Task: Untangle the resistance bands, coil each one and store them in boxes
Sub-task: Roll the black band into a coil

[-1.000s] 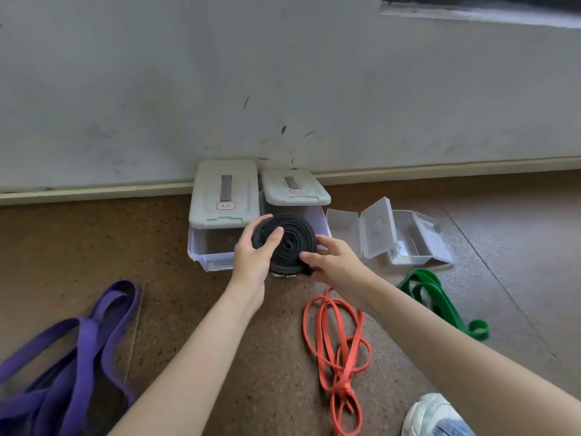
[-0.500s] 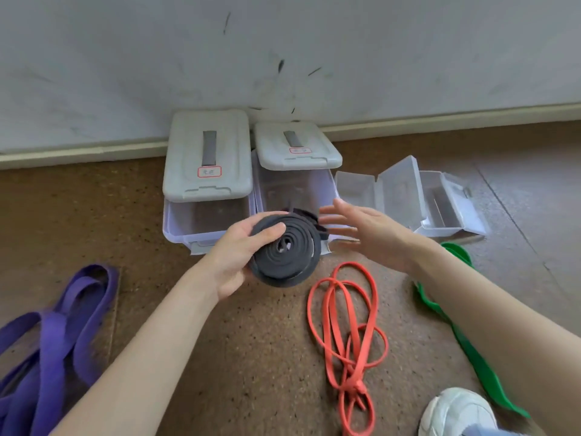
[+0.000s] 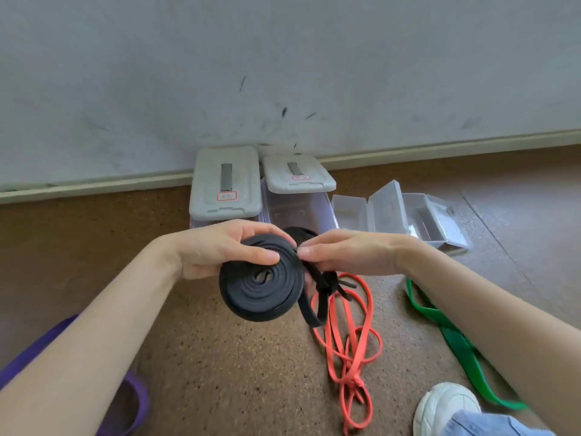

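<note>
A black resistance band [image 3: 262,286], wound into a flat coil, is held above the floor in the middle of the view. My left hand [image 3: 217,250] grips the coil's upper left edge, thumb across its face. My right hand [image 3: 345,251] pinches the band's loose tail at the coil's right edge; that tail hangs down in loops. An orange band [image 3: 349,344] lies tangled on the floor below. A green band [image 3: 452,341] lies to the right, and a purple band [image 3: 135,401] shows at the lower left. Two lidded boxes [image 3: 226,184] [image 3: 298,177] stand at the wall.
A small clear box [image 3: 393,212] with its lid open sits right of the grey-lidded ones. A white shoe [image 3: 446,407] is at the bottom right. A grey wall and skirting close off the far side. The floor is brown cork.
The coil has come back from the boxes toward me. My right hand, open beside it half a second ago, now pinches the loose tail, which hangs out of the coil.
</note>
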